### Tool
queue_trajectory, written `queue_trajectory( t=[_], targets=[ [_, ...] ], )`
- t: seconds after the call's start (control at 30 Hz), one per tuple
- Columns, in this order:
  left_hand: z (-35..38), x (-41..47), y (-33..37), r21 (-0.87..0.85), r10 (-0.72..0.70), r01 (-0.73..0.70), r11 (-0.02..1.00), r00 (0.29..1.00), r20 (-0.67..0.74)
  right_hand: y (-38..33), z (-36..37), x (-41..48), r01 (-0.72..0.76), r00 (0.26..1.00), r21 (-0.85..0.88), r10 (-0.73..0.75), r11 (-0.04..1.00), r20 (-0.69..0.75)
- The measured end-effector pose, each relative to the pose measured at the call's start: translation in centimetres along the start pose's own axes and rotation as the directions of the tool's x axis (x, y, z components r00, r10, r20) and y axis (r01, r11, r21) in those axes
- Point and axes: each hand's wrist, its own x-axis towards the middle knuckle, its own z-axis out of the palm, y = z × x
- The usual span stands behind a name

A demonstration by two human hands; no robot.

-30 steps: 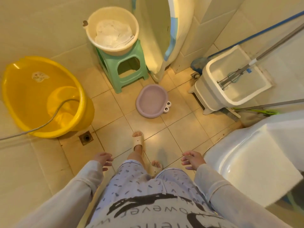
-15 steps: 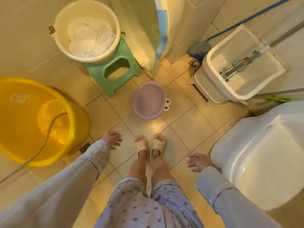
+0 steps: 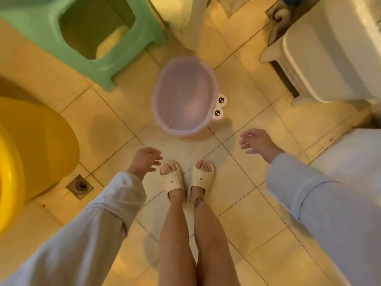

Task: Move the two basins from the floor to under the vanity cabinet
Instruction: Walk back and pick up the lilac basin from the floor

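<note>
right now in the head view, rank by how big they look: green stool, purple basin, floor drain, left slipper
1. green stool, cut off by the frame edge
2. purple basin
3. left slipper
4. floor drain

Stool and basin sit at a similar distance, so their order seems safe.

At your twelve o'clock, the lilac basin (image 3: pixel 184 96) is smooth, slightly translucent plastic with a soft sheen. The green stool (image 3: pixel 86 36) at eleven o'clock is matt moulded plastic. The yellow tub (image 3: pixel 31 153) at nine o'clock is glossy plastic. Your floor tiles (image 3: pixel 237 182) are glazed ceramic, lightly reflective. The drain cover (image 3: pixel 79 186) looks like dull, tarnished metal. Your slippers (image 3: pixel 172 178) are ribbed matt foam; your sleeves (image 3: pixel 115 207) are soft cloth.
</note>
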Motion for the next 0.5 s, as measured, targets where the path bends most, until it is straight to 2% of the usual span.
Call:
queue_trajectory(
  t=[0.13,0.27,0.4,0.5],
  targets=[
    [2.1,10.2,-1.0,-0.071,-0.017,0.011,0.997,0.997,-0.074,-3.0,3.0,10.9,0.135,0.987,-0.164,-0.147,0.977,-0.064],
    [3.9,18.1,-1.7,-0.171,-0.059,0.039,0.985,0.992,-0.114,-5.9,5.1,18.9,0.242,0.938,-0.345,-0.310,0.907,-0.155],
    [5.4,22.0,-1.6,-0.276,-0.073,0.058,0.959,0.996,-0.045,-8.0,6.9,23.6,0.278,0.913,-0.380,-0.366,0.882,-0.183],
    [6.3,22.7,-1.3,-0.347,-0.069,0.065,0.936,0.998,0.002,-8.4,7.9,25.1,0.258,0.921,-0.365,-0.342,0.895,-0.188]
  ],
)
